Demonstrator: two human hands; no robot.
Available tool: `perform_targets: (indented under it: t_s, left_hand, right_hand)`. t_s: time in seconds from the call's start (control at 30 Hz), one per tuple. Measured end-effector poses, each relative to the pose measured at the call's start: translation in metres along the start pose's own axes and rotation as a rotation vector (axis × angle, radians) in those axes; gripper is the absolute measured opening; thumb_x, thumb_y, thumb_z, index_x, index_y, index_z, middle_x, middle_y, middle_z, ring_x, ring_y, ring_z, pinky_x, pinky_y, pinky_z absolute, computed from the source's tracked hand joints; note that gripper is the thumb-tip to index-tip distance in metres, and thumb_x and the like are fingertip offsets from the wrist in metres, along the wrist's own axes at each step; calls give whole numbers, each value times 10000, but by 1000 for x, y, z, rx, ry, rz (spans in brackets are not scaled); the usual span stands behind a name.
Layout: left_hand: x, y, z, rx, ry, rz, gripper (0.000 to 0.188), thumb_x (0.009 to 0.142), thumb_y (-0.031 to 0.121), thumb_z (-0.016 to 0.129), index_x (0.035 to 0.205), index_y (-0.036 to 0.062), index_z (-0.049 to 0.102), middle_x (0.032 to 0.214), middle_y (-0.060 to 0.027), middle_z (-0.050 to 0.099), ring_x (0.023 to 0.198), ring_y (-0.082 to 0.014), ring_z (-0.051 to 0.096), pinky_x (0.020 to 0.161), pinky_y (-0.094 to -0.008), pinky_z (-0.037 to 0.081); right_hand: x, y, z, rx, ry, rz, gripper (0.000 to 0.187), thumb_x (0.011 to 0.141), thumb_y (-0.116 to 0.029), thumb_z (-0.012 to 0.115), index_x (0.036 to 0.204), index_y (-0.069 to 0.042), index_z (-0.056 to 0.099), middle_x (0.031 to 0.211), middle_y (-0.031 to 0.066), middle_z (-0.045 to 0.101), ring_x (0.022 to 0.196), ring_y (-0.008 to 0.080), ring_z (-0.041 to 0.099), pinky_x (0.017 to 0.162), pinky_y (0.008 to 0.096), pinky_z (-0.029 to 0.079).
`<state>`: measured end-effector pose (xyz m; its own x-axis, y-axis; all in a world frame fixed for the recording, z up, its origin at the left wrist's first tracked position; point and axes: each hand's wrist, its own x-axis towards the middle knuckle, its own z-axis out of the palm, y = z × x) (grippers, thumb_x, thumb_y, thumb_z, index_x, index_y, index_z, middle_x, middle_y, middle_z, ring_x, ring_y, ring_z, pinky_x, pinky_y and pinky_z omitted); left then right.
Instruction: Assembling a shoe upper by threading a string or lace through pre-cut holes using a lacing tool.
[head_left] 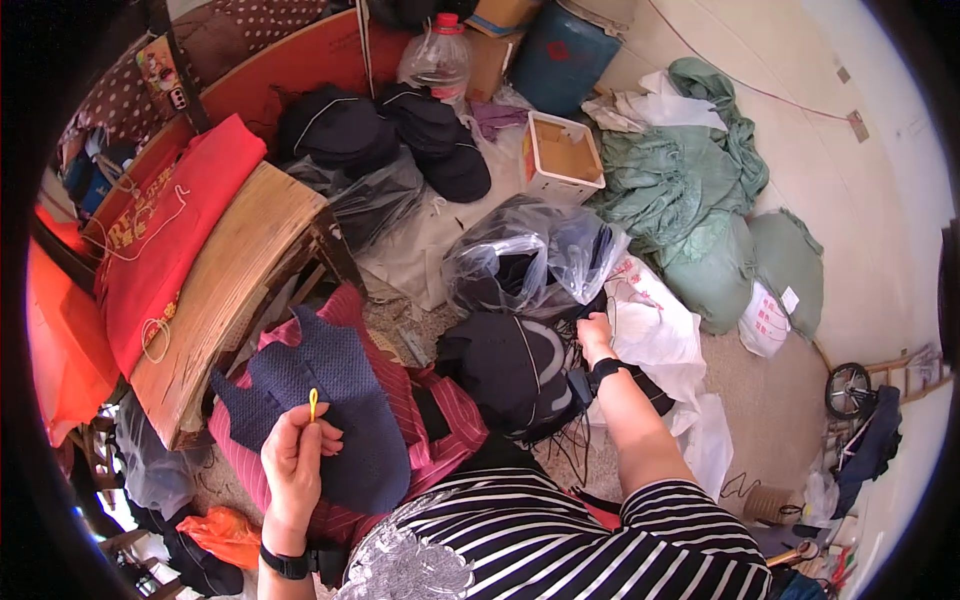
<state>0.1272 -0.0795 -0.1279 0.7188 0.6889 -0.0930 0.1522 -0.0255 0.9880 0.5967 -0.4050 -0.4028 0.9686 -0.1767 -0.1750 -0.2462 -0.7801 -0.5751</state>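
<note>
Fingers (288, 432) of one left hand (291, 465) around one yellow object (313, 403)

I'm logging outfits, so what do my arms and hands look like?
Your left hand and right hand are gloveless, with a black left wristband and black right wristband. The short right sleeve is striped black and white; the left isn't clear.

Left hand (293, 455) pinches slim yellow piece (313, 402) over navy textured cloth (355, 425), pink striped fabric (455, 402) underneath. Right hand (596, 336), arm stretched, at edge of dark fabric pile (495, 360) near clear plastic bag (545, 255); grip unclear. Wooden bench (225, 290) at left, red cloth (190, 220) on top. White crate (562, 188), green sacks (705, 260) farther off.
</note>
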Motion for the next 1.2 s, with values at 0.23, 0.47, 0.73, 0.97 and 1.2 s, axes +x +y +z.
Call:
perform_targets:
  t_s: [0.23, 0.47, 0.73, 0.97, 1.2]
  left_hand:
    - [-6, -5, 0, 60, 57, -14, 206, 1022, -13, 465, 1169, -35, 608, 849, -62, 668, 693, -86, 627, 652, -214, 524]
    - [-6, -2, 0, 84, 60, -13, 206, 1025, -11, 464, 1175, -36, 604, 844, -59, 660, 676, -78, 610, 636, -207, 513]
    - [-6, -2, 1, 78, 72, -31, 214, 1029, -1, 466, 1190, -32, 604, 842, -52, 654, 675, -73, 605, 639, -203, 512]
    - [-6, -4, 1, 76, 44, 3, 219, 1030, 2, 466, 1195, -28, 606, 845, -52, 656, 676, -74, 608, 637, -201, 511]
    - [-5, -8, 2, 73, 51, 28, 208, 1036, 20, 474, 1193, -30, 601, 838, -52, 653, 673, -74, 605, 633, -201, 507]
  right_hand:
    - [-20, -11, 15, 665, -317, 442, 225, 884, -150, 692, 1070, -26, 662, 920, 99, 671, 774, 228, 651, 618, 348, 533]
    - [-15, -23, 16, 738, -267, 444, 109, 879, -146, 697, 851, -57, 641, 741, 50, 621, 595, 155, 585, 475, 283, 433]
    - [-20, -33, 8, 643, -202, 328, 111, 887, -152, 660, 884, -43, 642, 723, 47, 625, 574, 149, 588, 467, 290, 438]
    - [-30, -36, 20, 246, 139, -280, 160, 865, -143, 630, 846, 10, 669, 711, 141, 660, 610, 232, 664, 569, 364, 523]
    - [8, 36, -6, -17, 322, 117, 353, 782, -85, 636, 1068, 120, 603, 985, 290, 677, 753, 400, 699, 666, 460, 585]
